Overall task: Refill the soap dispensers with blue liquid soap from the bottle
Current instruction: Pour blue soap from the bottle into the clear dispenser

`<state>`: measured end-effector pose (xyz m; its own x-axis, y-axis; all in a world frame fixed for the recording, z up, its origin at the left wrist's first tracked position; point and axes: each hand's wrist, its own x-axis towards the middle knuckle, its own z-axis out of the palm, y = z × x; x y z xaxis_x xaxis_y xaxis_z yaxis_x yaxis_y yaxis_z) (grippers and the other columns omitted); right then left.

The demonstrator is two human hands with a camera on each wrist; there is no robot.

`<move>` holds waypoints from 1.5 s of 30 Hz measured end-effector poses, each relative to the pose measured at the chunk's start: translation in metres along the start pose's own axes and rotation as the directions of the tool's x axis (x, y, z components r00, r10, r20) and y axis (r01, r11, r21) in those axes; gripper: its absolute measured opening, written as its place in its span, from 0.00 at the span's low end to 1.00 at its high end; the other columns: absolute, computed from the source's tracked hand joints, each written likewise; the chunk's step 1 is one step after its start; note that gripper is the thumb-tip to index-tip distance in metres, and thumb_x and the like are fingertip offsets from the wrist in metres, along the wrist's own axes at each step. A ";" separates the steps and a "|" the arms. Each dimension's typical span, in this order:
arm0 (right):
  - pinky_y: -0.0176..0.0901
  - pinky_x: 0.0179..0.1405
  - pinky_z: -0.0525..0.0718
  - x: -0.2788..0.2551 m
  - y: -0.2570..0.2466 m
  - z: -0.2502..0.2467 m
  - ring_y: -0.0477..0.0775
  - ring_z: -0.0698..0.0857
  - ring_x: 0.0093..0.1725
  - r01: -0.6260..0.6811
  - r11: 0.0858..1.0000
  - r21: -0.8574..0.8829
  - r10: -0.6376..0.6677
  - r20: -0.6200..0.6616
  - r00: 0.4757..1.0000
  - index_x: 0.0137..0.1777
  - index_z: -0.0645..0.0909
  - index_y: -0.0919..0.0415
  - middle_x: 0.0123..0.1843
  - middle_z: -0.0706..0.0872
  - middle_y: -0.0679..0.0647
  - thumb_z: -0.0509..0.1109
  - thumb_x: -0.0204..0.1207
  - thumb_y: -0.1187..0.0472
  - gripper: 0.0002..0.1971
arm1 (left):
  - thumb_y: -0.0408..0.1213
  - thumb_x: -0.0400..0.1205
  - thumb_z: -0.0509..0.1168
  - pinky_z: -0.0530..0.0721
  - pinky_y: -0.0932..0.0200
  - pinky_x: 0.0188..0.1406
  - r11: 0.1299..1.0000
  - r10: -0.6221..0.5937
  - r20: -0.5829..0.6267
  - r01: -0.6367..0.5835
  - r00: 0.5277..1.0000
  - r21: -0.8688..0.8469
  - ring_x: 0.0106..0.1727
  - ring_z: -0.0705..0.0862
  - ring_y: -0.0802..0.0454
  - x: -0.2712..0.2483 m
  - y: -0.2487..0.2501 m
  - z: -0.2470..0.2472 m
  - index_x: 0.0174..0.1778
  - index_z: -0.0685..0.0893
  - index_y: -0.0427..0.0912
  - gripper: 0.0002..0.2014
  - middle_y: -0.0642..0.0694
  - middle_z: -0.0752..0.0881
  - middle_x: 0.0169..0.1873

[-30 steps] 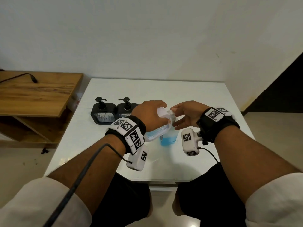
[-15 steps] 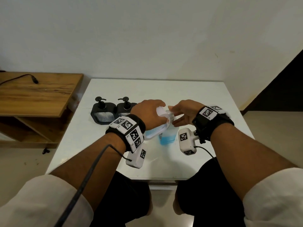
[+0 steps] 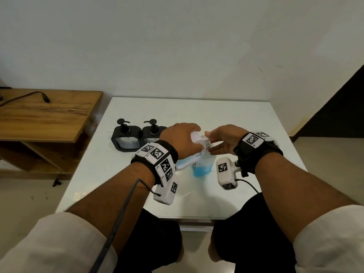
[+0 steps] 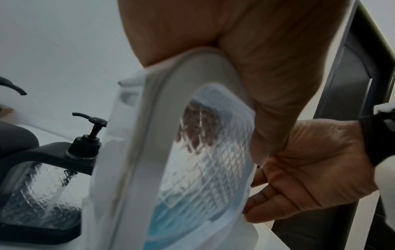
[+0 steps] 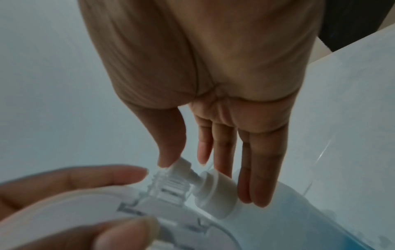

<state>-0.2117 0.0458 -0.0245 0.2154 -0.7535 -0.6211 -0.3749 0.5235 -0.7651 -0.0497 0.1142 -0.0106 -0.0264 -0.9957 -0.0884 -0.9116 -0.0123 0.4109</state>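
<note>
My left hand grips a white-framed clear dispenser, tilted, with some blue soap in its lower end. Its bare threaded neck has no pump on it and lies right beside the white pump of the blue soap bottle, which stands on the table under both hands. My right hand reaches over that pump with straight fingers: the thumb touches the pump head and the other fingers lie along the collar. Whether soap is flowing cannot be seen.
Two black dispensers with pumps on stand side by side at the left of the white table. A wooden bench with a black cable is further left. A wall stands behind the table.
My right hand has moved a little left, closer to the left hand, and its thumb is now on the pump head. The left hand keeps the dispenser tilted in place.
</note>
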 end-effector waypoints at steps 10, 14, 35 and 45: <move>0.57 0.57 0.90 0.005 0.002 0.003 0.65 0.89 0.49 0.014 0.997 -0.070 -0.016 -0.037 0.999 0.49 0.85 0.64 0.57 0.89 0.62 0.73 0.81 0.61 0.05 | 0.54 0.75 0.69 0.77 0.53 0.65 1.000 -0.003 0.012 0.003 1.000 0.002 0.68 0.77 0.53 -0.001 -0.001 0.000 0.72 0.75 0.58 0.28 0.56 0.80 0.68; 0.59 0.63 0.87 0.003 0.004 -0.001 0.65 0.86 0.51 0.019 0.999 -0.028 -0.019 -0.004 1.000 0.49 0.84 0.63 0.55 0.88 0.62 0.71 0.82 0.61 0.05 | 0.55 0.75 0.69 0.77 0.53 0.65 1.000 -0.001 0.013 0.001 1.000 0.007 0.68 0.77 0.53 0.000 0.001 0.000 0.72 0.75 0.58 0.27 0.56 0.80 0.68; 0.56 0.54 0.91 0.006 0.000 0.004 0.64 0.88 0.44 0.015 0.995 -0.094 -0.021 -0.061 0.998 0.51 0.84 0.66 0.57 0.89 0.63 0.73 0.80 0.62 0.06 | 0.57 0.74 0.70 0.79 0.55 0.59 1.000 -0.007 -0.005 0.007 1.000 0.013 0.63 0.80 0.54 -0.001 -0.001 0.001 0.70 0.76 0.60 0.27 0.57 0.82 0.64; 0.56 0.58 0.88 -0.004 0.011 -0.002 0.63 0.85 0.48 0.023 1.000 0.004 -0.023 -0.012 1.000 0.51 0.83 0.61 0.49 0.86 0.56 0.75 0.79 0.56 0.09 | 0.55 0.74 0.69 0.79 0.57 0.56 1.000 -0.019 -0.016 0.019 1.000 -0.017 0.59 0.81 0.53 -0.003 -0.005 0.005 0.68 0.77 0.60 0.25 0.56 0.84 0.60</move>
<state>-0.2187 0.0540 -0.0298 0.2137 -0.7701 -0.6011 -0.3665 0.5071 -0.7801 -0.0470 0.1180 -0.0165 -0.0021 -0.9967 -0.0817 -0.9050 -0.0329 0.4242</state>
